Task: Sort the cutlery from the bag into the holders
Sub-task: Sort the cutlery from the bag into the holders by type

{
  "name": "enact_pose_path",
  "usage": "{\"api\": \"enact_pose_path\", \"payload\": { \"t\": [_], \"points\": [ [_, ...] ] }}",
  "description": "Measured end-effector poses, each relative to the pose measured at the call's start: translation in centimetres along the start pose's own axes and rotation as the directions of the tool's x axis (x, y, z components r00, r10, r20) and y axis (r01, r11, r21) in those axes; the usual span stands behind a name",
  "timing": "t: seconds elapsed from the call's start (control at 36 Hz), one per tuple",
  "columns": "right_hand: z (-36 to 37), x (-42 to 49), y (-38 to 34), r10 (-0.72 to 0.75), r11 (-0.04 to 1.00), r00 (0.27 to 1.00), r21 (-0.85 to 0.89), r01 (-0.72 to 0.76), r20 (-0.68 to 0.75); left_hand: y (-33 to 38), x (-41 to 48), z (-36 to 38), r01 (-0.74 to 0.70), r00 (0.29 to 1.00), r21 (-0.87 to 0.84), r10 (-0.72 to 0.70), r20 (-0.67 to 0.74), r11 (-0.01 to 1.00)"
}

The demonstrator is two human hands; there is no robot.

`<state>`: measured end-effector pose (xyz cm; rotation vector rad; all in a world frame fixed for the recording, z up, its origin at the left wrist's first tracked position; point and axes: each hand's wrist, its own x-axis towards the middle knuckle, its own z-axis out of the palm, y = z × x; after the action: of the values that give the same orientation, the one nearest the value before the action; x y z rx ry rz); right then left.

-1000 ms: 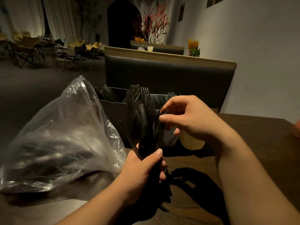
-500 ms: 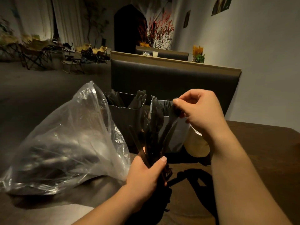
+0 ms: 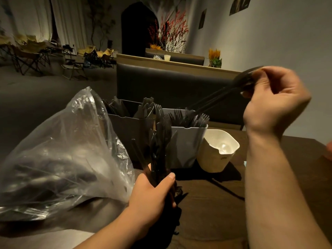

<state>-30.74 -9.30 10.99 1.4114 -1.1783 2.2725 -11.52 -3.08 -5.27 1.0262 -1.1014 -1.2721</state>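
While the left hand (image 3: 152,193) grips a cutlery bundle (image 3: 159,139), the right hand (image 3: 273,101) pinches black spoons (image 3: 242,79) by their bowls.

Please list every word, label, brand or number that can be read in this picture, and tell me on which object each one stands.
No text here can be read.
Cream plastic cup: a small dark mark below its rim, too small to read.
Dark pictures on the grey wall: blurred, and no words can be made out.
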Motion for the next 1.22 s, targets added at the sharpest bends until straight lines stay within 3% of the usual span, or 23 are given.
{"api": "enact_pose_path", "payload": {
  "t": [0.14,0.31,0.39,0.5,0.58,0.67,0.75,0.78,0.83,0.86,0.89,0.94,1.0,1.06,1.17,1.22],
  "points": [
    [0.9,-0.7,1.2,-0.135,0.988,0.983,-0.056,0.143,0.121,-0.1,-0.1,0.1,0.003,1.0,-0.015,-0.003,-0.001,1.0],
    [1.6,-1.9,2.5,-0.229,0.957,0.904,-0.085,0.277,0.36,0.1,-0.1,-0.2,0.035,0.999,-0.042,-0.034,0.021,0.998],
    [1.7,-2.3,3.5,-0.146,0.962,0.848,-0.127,0.243,0.51,0.5,-0.2,-0.2,0.027,0.999,-0.036,-0.027,0.017,0.999],
    [2.0,-2.9,4.4,0.176,0.905,0.65,-0.38,0.188,0.739,0.9,-0.4,-0.2,0.038,0.999,-0.032,-0.037,0.013,0.999],
    [2.1,-3.3,3.6,0.208,0.871,0.569,-0.415,0.263,0.796,1.3,-0.6,-0.3,0.045,0.997,-0.028,-0.043,0.056,0.999],
    [2.1,-2.9,2.0,0.149,0.823,0.568,-0.421,0.382,0.809,1.4,-0.7,-0.3,0.059,0.997,-0.027,-0.058,0.05,0.998],
    [2.1,-3.0,-0.6,0.093,0.914,0.629,-0.317,0.253,0.772,0.9,-0.4,-0.5,0.043,0.999,-0.003,-0.043,0.009,0.999],
    [2.2,-3.1,-1.6,0.132,0.949,0.595,-0.275,0.156,0.793,0.7,-0.3,-0.5,0.015,1.0,0.028,-0.015,0.003,0.999],
    [2.4,-3.6,-3.3,0.25,0.962,0.415,-0.271,-0.007,0.875,0.6,-0.2,-0.6,-0.044,0.999,0.092,0.044,0.003,0.995],
    [2.5,-3.9,-3.8,0.29,0.953,0.33,-0.303,-0.012,0.898,0.6,-0.2,-0.6,-0.069,0.998,0.106,0.069,0.004,0.992],
    [2.7,-4.4,-4.1,0.307,0.946,0.29,-0.325,0.016,0.907,0.5,-0.1,-0.6,-0.09,0.996,0.111,0.091,0.004,0.99],
    [3.1,-5.2,-4.2,0.301,0.94,0.323,-0.336,0.056,0.897,0.5,-0.1,-0.5,-0.111,0.994,0.113,0.113,-0.007,0.987],
    [3.2,-5.6,-4.2,0.304,0.944,0.369,-0.33,0.006,0.878,0.5,-0.1,-0.5,-0.131,0.991,0.102,0.132,-0.012,0.986],
    [3.1,-5.6,-4.1,0.323,0.946,0.398,-0.306,-0.107,0.858,0.6,-0.1,-0.6,-0.144,0.989,0.129,0.147,-0.011,0.981],
    [2.9,-5.0,-4.2,0.369,0.909,0.527,-0.18,-0.375,0.766,0.3,0.0,-0.7,-0.132,0.991,0.262,0.128,0.033,0.956],
    [2.9,-4.9,-4.2,0.393,0.894,0.529,-0.177,-0.412,0.752,0.2,0.0,-0.7,-0.14,0.99,0.331,0.131,0.052,0.933]
  ]
}}
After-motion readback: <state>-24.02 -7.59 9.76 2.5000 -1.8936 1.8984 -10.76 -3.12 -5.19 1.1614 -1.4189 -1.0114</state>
